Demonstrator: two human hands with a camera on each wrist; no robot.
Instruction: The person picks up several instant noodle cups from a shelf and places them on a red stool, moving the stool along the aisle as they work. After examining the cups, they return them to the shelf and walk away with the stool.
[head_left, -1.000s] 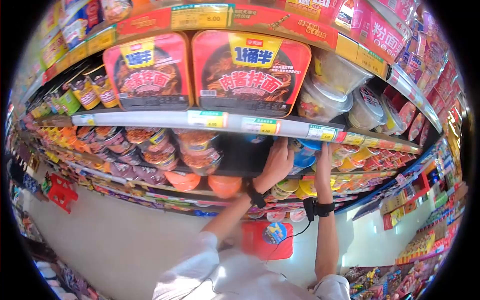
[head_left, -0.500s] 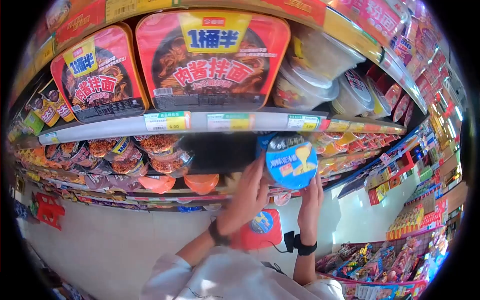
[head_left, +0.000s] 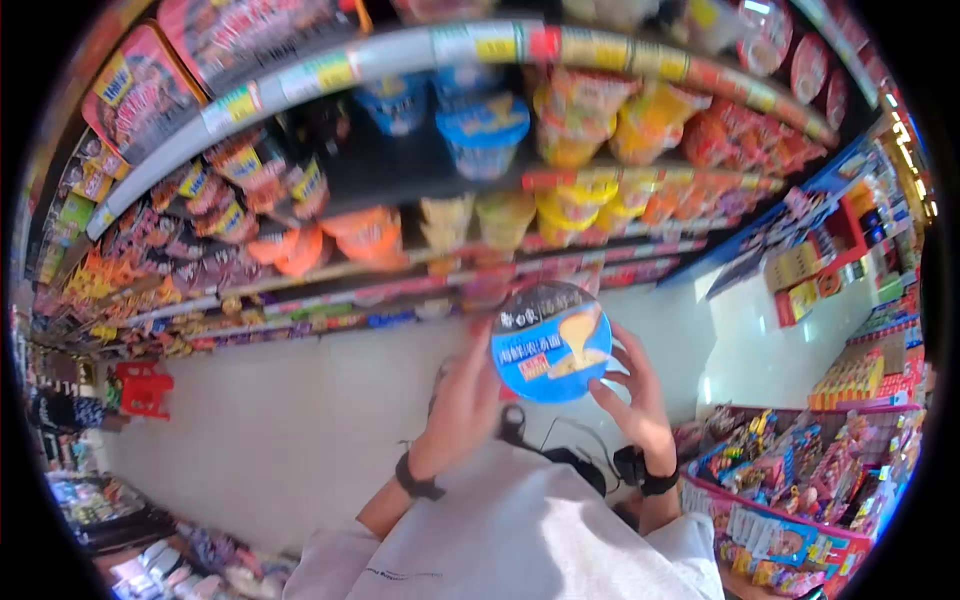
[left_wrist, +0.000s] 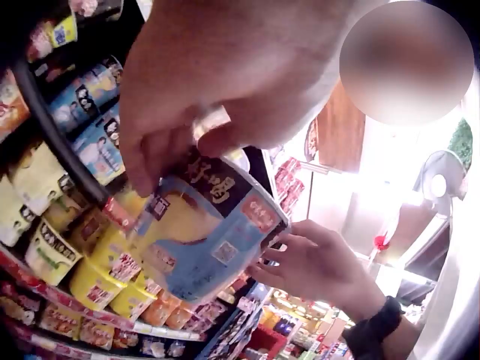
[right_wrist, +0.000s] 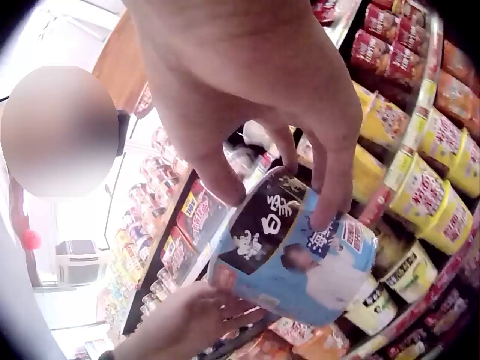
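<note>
A round blue noodle bowl (head_left: 550, 342) with a black and yellow printed lid is held in front of the chest, lid facing me. My left hand (head_left: 478, 375) grips its left side and my right hand (head_left: 612, 372) grips its right side with spread fingers. In the left wrist view the left hand's fingers (left_wrist: 161, 161) curl over the bowl (left_wrist: 206, 240) from above, and the right hand (left_wrist: 319, 262) holds its far edge. In the right wrist view the right hand's fingers (right_wrist: 330, 187) clamp the bowl (right_wrist: 296, 251), with the left hand (right_wrist: 187, 319) below it.
Shelves packed with cup noodles (head_left: 560, 130) and red noodle bowls (head_left: 240, 215) rise ahead. A red stool (head_left: 142, 388) stands on the white floor at left. A pink display bin of snacks (head_left: 800, 490) sits at lower right.
Both hands have brought the blue bowl down and away from the shelf toward my body. The view has tilted down, so the big red trays have left the centre.
</note>
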